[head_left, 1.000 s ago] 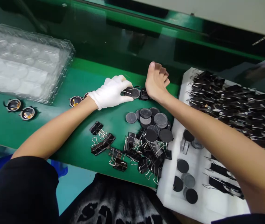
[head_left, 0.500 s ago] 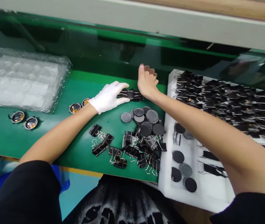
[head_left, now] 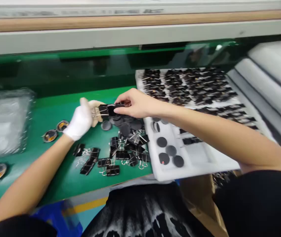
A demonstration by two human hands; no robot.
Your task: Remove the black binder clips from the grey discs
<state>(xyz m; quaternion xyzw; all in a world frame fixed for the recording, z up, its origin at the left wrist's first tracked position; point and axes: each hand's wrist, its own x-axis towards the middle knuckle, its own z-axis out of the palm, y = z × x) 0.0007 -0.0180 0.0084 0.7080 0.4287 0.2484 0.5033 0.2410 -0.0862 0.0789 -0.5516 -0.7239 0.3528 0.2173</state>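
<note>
My left hand [head_left: 81, 118], in a white glove, is closed on the wire handles of a black binder clip [head_left: 103, 111]. That clip sits on one side of a dark round piece [head_left: 111, 110]. My bare right hand [head_left: 139, 103] pinches the other side of the same piece, where a second black clip partly shows behind the fingers. Both hands hold the assembly above the green tabletop. Just below it lies a heap of dark discs [head_left: 125, 128], partly covered by the hands. Loose binder clips [head_left: 113, 170] are scattered nearer my body.
On the right stands a white foam tray [head_left: 197, 161] with rows of clipped pieces [head_left: 192, 84] and several dark discs [head_left: 171, 150]. Round pieces with orange inside [head_left: 50, 135] lie at the left. Behind them is a clear plastic tray [head_left: 4, 121]. Grey-white rolls [head_left: 261, 79] lie far right.
My right hand has come down and left from its raised position onto the clipped piece. My left hand has lifted the piece and turned. The view has shifted right.
</note>
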